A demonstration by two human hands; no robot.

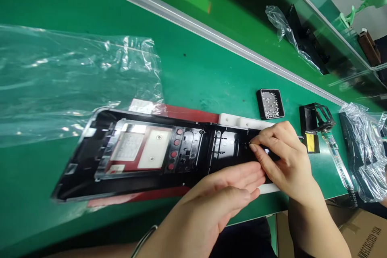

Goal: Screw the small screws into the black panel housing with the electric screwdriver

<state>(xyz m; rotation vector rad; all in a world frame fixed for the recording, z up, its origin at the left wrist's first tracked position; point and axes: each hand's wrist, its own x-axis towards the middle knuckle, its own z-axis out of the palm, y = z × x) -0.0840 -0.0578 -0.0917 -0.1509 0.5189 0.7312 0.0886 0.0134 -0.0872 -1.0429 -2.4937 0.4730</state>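
A long black plastic panel (136, 157) lies flat on a red and white fixture (242, 121) on the green bench. My left hand (220, 197) rests flat against the panel's near edge, fingers together, holding nothing. My right hand (284, 157) is over the panel's right end, thumb and forefinger pinched on a very small part pressed against the black plastic; the part itself is too small to make out. A small black square tray (270, 103) of tiny silvery screws sits just beyond my right hand.
A clear plastic bag (69, 80) lies crumpled at the left. A black and yellow tool (314, 129) stands right of the tray, with bagged black parts (363, 149) past it. An aluminium rail (211, 34) crosses the bench behind. A cardboard box (363, 229) sits below the bench edge.
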